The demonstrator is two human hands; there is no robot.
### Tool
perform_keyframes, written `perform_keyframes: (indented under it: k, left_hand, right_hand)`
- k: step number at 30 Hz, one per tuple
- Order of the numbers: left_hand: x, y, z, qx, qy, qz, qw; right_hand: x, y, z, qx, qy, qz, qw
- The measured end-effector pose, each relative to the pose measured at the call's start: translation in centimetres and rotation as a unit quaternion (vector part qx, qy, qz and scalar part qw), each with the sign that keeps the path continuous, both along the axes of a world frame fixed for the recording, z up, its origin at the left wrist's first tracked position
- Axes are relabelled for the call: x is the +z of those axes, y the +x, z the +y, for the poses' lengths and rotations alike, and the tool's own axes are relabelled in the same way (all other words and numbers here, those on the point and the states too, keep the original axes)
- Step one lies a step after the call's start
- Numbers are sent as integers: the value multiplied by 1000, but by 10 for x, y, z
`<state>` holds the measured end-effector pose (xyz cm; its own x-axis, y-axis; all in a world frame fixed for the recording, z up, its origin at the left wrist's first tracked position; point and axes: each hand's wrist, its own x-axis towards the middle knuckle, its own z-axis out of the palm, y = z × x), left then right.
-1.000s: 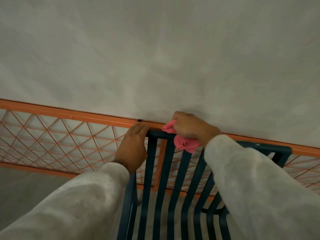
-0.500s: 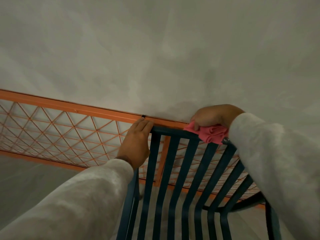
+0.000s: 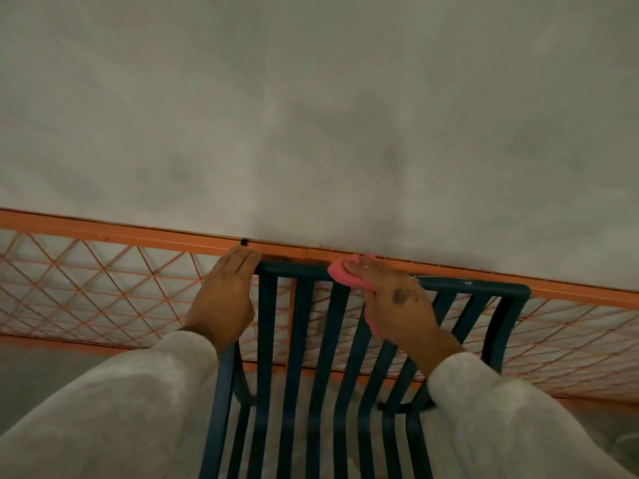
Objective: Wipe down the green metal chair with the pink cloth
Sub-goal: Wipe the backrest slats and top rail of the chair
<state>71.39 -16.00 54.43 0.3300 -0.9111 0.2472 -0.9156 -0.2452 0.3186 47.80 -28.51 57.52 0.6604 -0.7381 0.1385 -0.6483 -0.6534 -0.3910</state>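
Observation:
The dark green metal chair (image 3: 477, 285) fills the lower middle, its slatted back running down toward me and its top rail crossing the picture. My left hand (image 3: 223, 299) lies over the rail's left corner with its fingers fairly straight across it. My right hand (image 3: 390, 302) presses the bunched pink cloth (image 3: 340, 273) onto the top rail left of its middle. Part of the cloth hangs below my palm beside a slat. Both arms are in pale long sleeves.
An orange metal railing (image 3: 138, 233) with diamond mesh (image 3: 86, 288) runs right behind the chair's top rail. Beyond it is a plain grey concrete surface (image 3: 311, 115). Pale floor shows between the chair's slats at the bottom.
My right hand has slid the pink cloth leftward along the top rail after reaching the right side half a second ago. My left hand stays on the left corner.

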Motion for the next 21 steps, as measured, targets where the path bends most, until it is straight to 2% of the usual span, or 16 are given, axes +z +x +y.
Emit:
perform_keyframes:
  k: [3,6,8,10,13,15,21]
  left_hand:
    - [9,-3,-1,9,38,-38,998]
    - [20,-11,-8,-7,85,-56,995]
    - [28,-28,-21,-58,95,-44,993]
    - [31,-47,-31,-105,65,-11,992]
    - [31,-66,-37,-119,23,11,993]
    - [27,-63,-34,-107,44,16,993]
    - [19,-64,-35,-91,80,-1,993]
  right_hand:
    - [7,-44,-15,-93,35,-25,995]
    - [7,-33,-17,-118,49,23,992]
    - [8,-11,-5,-72,27,19,997]
    - [9,16,17,-21,25,-19,999]
    - [11,28,38,-8,10,-33,999]
    - [1,9,28,4,-19,-28,999]
    - [-9,-93,-34,-17,-85,75,993]
